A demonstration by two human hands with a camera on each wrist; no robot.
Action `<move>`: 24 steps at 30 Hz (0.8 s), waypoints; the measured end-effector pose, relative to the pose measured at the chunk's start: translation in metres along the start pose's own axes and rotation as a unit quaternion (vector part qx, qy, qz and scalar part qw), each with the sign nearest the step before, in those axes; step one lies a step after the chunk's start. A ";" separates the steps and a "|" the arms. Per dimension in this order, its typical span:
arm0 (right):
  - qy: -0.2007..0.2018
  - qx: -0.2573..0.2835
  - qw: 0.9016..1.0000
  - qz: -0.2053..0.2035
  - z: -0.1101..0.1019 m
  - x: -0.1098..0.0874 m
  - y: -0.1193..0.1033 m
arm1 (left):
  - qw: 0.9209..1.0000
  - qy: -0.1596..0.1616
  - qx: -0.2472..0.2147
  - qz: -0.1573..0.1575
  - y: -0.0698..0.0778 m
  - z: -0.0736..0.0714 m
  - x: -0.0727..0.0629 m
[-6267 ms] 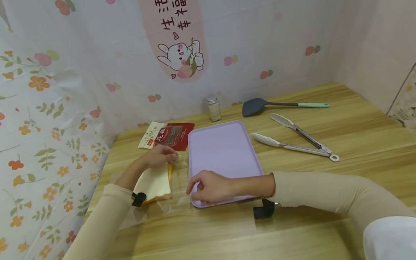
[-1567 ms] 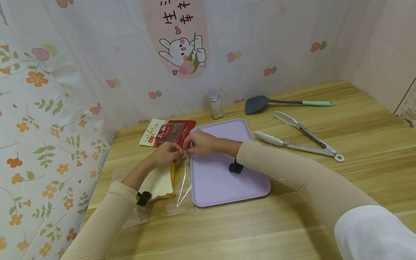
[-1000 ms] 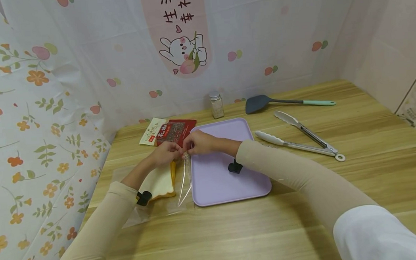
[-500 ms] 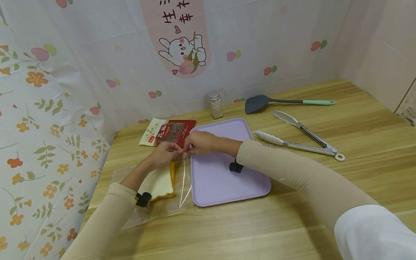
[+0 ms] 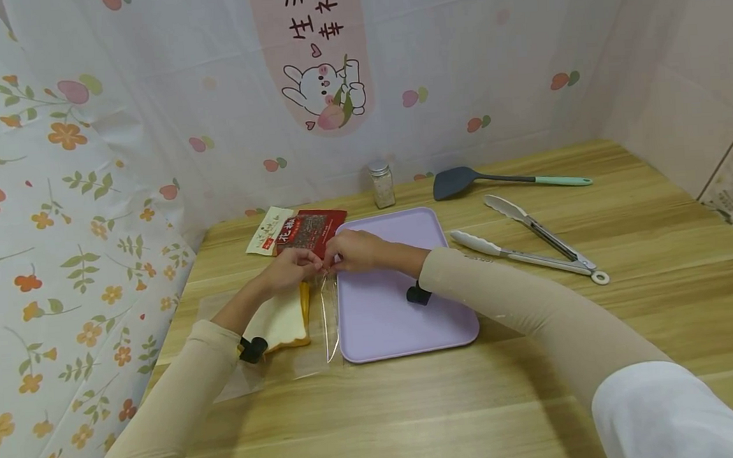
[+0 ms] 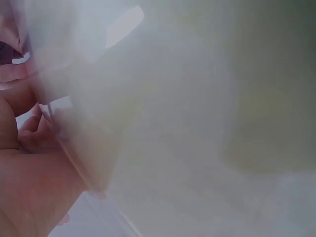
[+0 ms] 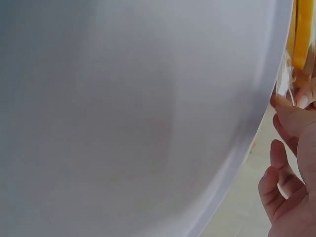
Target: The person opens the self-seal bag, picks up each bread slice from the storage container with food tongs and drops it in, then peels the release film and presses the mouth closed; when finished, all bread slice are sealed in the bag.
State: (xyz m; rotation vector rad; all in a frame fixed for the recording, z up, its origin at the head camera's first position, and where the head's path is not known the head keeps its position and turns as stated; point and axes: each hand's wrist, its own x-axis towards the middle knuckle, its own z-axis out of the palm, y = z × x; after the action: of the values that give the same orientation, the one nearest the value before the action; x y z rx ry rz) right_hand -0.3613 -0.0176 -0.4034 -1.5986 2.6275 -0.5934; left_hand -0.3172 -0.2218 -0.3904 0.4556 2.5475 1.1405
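Slices of bread (image 5: 282,322) lie inside a clear plastic bag (image 5: 331,329) on the left of the table, just beside the lilac tray (image 5: 404,325). My left hand (image 5: 288,270) pinches the bag's far right corner. Over the tray's left rim, my right hand (image 5: 356,250) meets it and pinches the same film between thumb and index finger. In the right wrist view, clear plastic (image 7: 285,74) runs up from those fingertips, with the bread's yellow edge (image 7: 302,39) behind it. Blurred film covers most of the left wrist view, the left hand (image 6: 39,182) at its side.
Behind the hands lie a red spice packet (image 5: 310,234) and a cream packet (image 5: 268,230). A glass jar (image 5: 382,186) with a metal lid stands at the back. To its right are a spatula (image 5: 496,179) and open tongs (image 5: 534,241).
Since the earliest frame, my right hand has moved from the tray's near left corner up to the bag's corner beside my left hand. Over the last second, only the film's crease shifts slightly.
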 end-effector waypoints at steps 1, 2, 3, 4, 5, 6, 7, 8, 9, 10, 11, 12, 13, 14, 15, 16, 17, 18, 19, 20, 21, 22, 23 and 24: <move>0.002 -0.005 1.000 -0.002 0.000 0.000 0.000 | 1.000 0.000 -0.002 -0.002 0.000 0.000 0.000; 0.005 -0.012 1.000 -0.005 0.000 -0.001 -0.001 | 1.000 0.000 -0.004 -0.004 0.000 0.000 0.000; 0.007 -0.018 1.000 -0.007 0.000 -0.001 -0.001 | 1.000 0.001 -0.004 -0.004 -0.001 0.000 0.001; 0.011 -0.027 1.000 -0.009 0.001 -0.002 -0.002 | 1.000 0.002 -0.005 -0.006 -0.001 0.000 0.001; 0.015 -0.035 0.999 -0.011 0.001 -0.002 -0.002 | 1.000 0.003 -0.007 -0.007 -0.001 0.000 0.001; 0.018 -0.044 0.999 -0.013 0.001 -0.002 -0.002 | 1.000 0.005 -0.006 -0.008 -0.002 0.000 0.001; 0.021 -0.052 0.998 -0.015 0.001 -0.003 -0.003 | 1.000 0.004 -0.007 -0.008 -0.001 0.000 0.000; 0.022 -0.059 0.998 -0.016 0.001 -0.003 -0.003 | 1.000 0.003 -0.010 -0.007 -0.001 -0.001 0.000; 0.023 -0.065 0.997 -0.017 0.001 -0.003 -0.003 | 1.000 0.001 -0.010 -0.006 -0.001 -0.001 0.000; 0.023 -0.070 0.997 -0.017 0.001 -0.003 -0.003 | 1.000 0.000 -0.013 -0.008 0.000 -0.001 0.000; 0.020 -0.073 0.997 -0.017 0.001 -0.003 -0.003 | 1.000 -0.002 -0.017 -0.009 0.000 -0.001 0.000; 0.017 -0.074 0.997 -0.018 0.001 -0.003 -0.003 | 1.000 -0.003 -0.019 -0.010 0.000 -0.002 0.000; 0.013 -0.075 0.997 -0.018 0.001 -0.003 -0.003 | 1.000 -0.006 -0.022 -0.011 -0.001 -0.002 0.000; 0.009 -0.075 0.997 -0.019 0.000 -0.002 -0.004 | 1.000 -0.008 -0.025 -0.011 -0.001 -0.003 0.000; 0.003 -0.077 0.997 -0.020 0.000 -0.002 -0.004 | 1.000 -0.009 -0.027 -0.011 -0.001 -0.003 0.000; -0.003 -0.077 0.997 -0.022 -0.001 -0.002 -0.005 | 0.999 -0.010 -0.031 -0.011 -0.002 -0.003 0.000; -0.009 -0.077 0.997 -0.024 -0.001 -0.002 -0.005 | 0.999 -0.012 -0.032 -0.008 -0.002 -0.004 0.000; -0.015 -0.078 0.996 -0.026 -0.001 -0.001 -0.006 | 0.999 -0.013 -0.033 -0.005 -0.002 -0.004 0.000; -0.020 -0.078 0.996 -0.027 -0.002 -0.001 -0.007 | 0.999 -0.015 -0.037 -0.002 -0.002 -0.004 -0.001; -0.024 -0.079 0.996 -0.027 -0.002 -0.001 -0.007 | 0.999 -0.016 -0.039 0.000 -0.002 -0.004 -0.001; -0.027 -0.078 0.996 -0.026 -0.001 -0.001 -0.007 | 0.999 -0.016 -0.042 0.002 -0.001 -0.004 -0.001; -0.030 -0.078 0.996 -0.026 -0.001 -0.001 -0.007 | 0.999 -0.017 -0.046 0.002 -0.001 -0.003 -0.001; -0.031 -0.077 0.996 -0.025 0.000 -0.001 -0.008 | 0.999 -0.018 -0.048 0.003 -0.001 -0.003 -0.002; -0.032 -0.078 0.996 -0.023 0.000 -0.001 -0.008 | 0.999 -0.019 -0.050 0.004 0.000 -0.003 -0.003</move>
State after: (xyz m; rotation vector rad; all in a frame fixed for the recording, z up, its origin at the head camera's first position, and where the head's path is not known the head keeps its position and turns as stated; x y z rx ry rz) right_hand -0.3542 -0.0197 -0.4016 -1.6912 2.6550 -0.3401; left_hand -0.3163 -0.2250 -0.3879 0.4586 2.4452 1.2434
